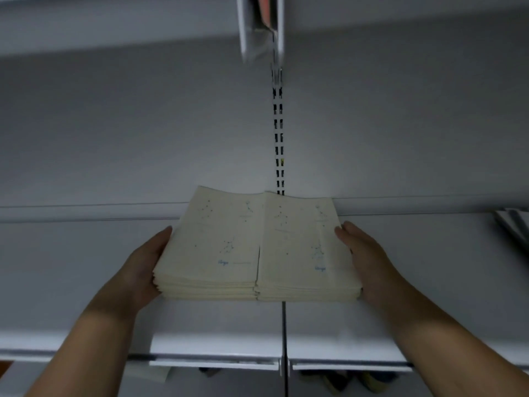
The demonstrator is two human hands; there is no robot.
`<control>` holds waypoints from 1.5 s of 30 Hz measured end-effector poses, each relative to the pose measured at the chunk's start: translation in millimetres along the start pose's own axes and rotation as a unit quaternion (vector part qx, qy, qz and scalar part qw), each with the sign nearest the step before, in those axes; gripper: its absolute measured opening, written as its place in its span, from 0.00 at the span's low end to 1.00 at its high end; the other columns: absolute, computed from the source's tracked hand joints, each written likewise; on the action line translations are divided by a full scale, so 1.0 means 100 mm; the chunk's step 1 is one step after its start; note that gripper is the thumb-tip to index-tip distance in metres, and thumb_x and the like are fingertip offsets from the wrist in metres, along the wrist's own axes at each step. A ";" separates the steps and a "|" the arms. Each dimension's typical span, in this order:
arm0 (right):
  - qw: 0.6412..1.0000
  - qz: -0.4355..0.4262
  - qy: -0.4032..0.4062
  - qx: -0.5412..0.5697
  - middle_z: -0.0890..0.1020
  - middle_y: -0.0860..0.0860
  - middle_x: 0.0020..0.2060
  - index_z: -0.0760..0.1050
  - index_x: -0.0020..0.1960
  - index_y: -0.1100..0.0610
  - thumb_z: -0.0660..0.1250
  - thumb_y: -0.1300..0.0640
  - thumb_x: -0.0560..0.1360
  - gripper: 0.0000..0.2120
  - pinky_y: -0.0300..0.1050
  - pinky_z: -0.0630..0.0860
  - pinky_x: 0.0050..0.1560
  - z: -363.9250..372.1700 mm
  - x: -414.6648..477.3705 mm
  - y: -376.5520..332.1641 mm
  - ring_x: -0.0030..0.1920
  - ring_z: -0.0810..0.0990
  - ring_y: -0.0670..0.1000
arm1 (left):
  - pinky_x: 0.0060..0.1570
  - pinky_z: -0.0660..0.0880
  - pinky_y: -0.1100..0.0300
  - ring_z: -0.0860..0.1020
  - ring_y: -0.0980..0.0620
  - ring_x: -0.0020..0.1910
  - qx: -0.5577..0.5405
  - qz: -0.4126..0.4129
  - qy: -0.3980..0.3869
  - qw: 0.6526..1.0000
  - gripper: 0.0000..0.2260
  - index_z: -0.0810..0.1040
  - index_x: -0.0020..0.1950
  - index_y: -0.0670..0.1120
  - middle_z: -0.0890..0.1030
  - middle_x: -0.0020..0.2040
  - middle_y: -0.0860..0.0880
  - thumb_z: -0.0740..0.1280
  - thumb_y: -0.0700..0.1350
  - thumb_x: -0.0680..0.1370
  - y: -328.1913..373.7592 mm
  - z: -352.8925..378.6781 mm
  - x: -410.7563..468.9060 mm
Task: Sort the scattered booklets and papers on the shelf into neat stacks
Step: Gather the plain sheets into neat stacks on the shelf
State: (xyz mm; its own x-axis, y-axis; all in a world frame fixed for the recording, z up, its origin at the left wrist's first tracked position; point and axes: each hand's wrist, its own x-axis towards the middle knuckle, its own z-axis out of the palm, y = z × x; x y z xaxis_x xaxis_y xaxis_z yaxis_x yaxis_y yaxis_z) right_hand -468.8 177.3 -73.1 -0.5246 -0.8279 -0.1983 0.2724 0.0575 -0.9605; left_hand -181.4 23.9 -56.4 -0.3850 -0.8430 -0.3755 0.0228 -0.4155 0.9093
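On the white shelf [86, 253], two cream booklet stacks [257, 247] sit side by side, pressed between the left hand [146, 267] and right hand [363, 262], each grip flat against an outer edge. Whether they rest or hover is unclear; uneven squeezing could buckle the middle seam and spill booklets.

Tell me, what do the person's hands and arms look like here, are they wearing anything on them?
Both are bare. The left hand and the right hand have no gloves, and no rings, watch or bracelet show on them. Both forearms are uncovered right to the picture's bottom edge, so no sleeve is in view.
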 end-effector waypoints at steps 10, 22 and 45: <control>0.999 0.018 0.015 0.049 0.68 0.46 0.70 0.60 0.74 0.50 0.64 0.52 0.75 0.28 0.55 0.62 0.72 0.04 0.14 0.13 0.70 0.68 0.51 | 0.44 0.75 0.54 0.84 0.50 0.35 0.011 -0.010 0.009 1.000 0.19 0.79 0.52 0.43 0.86 0.39 0.46 0.56 0.55 0.79 0.05 0.00 0.03; 0.999 0.008 -0.045 -0.012 0.80 0.56 0.53 0.75 0.58 0.61 0.63 0.51 0.76 0.17 0.48 0.71 0.55 -0.20 0.07 0.06 0.52 0.79 0.53 | 0.42 0.71 0.54 0.83 0.50 0.32 0.045 -0.017 0.002 0.999 0.20 0.79 0.48 0.42 0.86 0.35 0.47 0.54 0.55 0.80 0.10 0.09 -0.07; 0.916 -0.123 -0.096 -0.370 0.77 0.30 0.54 0.57 0.68 0.29 0.77 0.50 0.63 0.43 0.23 0.70 0.45 -0.29 -0.38 0.23 0.52 0.74 0.28 | 0.36 0.72 0.66 0.78 0.54 0.30 0.378 0.265 0.150 0.874 0.13 0.82 0.55 0.51 0.81 0.27 0.47 0.67 0.44 0.72 -0.97 0.89 -0.75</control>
State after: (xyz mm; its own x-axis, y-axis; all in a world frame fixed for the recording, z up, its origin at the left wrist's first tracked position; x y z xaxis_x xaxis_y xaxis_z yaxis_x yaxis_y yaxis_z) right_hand -466.1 226.2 -93.7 -0.3257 -0.9454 0.0118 -0.4937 0.1595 -0.8549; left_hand -237.3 157.8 -100.3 -0.2432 -0.9474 0.2081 -0.5345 0.3099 0.7863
